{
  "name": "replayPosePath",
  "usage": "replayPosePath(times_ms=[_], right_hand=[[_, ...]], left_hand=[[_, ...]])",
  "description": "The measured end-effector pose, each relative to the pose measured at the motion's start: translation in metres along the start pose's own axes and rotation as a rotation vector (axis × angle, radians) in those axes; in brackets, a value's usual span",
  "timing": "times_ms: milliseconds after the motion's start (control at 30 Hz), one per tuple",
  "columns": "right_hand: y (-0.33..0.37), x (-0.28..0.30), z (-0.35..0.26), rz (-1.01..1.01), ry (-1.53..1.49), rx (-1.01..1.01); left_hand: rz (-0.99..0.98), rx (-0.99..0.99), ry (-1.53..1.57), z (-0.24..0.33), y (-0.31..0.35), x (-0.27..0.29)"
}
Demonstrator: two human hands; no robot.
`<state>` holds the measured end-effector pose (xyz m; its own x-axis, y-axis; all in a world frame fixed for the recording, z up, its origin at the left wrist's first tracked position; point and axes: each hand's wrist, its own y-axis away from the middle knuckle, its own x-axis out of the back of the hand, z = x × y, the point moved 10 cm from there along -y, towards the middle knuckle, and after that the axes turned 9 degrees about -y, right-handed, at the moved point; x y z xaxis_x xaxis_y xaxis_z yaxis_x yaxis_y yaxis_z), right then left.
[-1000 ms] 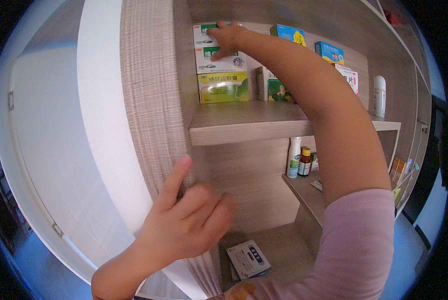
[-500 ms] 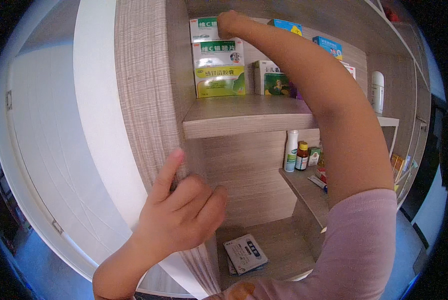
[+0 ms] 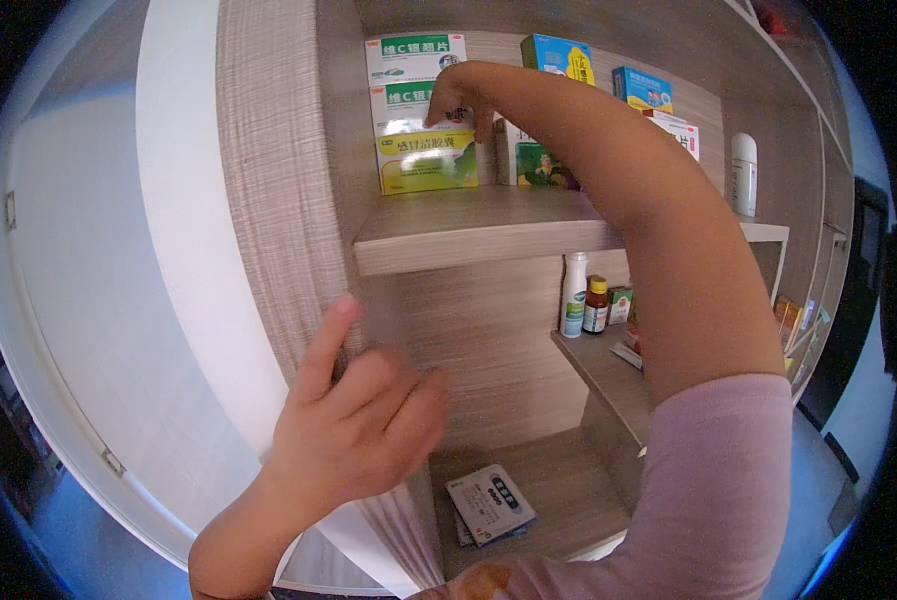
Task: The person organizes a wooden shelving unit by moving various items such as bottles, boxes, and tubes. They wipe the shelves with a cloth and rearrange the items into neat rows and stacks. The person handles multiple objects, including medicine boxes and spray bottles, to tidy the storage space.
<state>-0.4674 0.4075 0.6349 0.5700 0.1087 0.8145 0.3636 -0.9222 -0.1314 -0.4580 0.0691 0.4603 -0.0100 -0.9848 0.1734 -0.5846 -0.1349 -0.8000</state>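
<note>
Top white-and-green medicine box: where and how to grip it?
Probably pinch the top white-and-green medicine box front to back at its right end, from front right, if the hidden gap behind allows. Its left end sits near the side panel and a similar box supports it from below; no box abuts its right end.

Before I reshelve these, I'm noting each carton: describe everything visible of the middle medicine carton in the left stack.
The middle medicine carton is a white box, apparently glossy cardboard, with a green band and light lettering across its upper front. No open flap shows. It lies flat between a similar white-and-green carton above and a yellow-green carton below, near the compartment's left wall. The right hand hides part of its right side; whether they touch is unclear.
</note>
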Motion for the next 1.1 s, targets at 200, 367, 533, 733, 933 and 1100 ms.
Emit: replayPosePath(times_ms=[200, 367, 533, 733, 933, 1100], right_hand=[[0.013, 0.014, -0.012, 0.115, 0.053, 0.003], [0.064, 0.064, -0.036, 0.17, 0.101, 0.169], [0.186, 0.085, 0.02, 0.016, 0.365, 0.388], [0.184, 0.151, 0.116, 0.616, 0.756, 0.448], [0.142, 0.154, 0.172, 0.343, 0.515, 0.131], [0.15, 0.147, 0.168, 0.231, 0.508, 0.128]], left_hand=[[-0.074, -0.011, -0.003, 0.0, -0.001, -0.005], [-0.022, -0.011, -0.012, -0.001, -0.002, 0.002], [-0.042, 0.023, -0.01, 0.0, -0.002, -0.008], [-0.023, 0.022, -0.013, 0.007, -0.011, 0.002], [-0.116, 0.03, -0.038, 0.011, -0.016, 0.004], [-0.157, 0.039, 0.012, 0.013, -0.019, 0.006]])
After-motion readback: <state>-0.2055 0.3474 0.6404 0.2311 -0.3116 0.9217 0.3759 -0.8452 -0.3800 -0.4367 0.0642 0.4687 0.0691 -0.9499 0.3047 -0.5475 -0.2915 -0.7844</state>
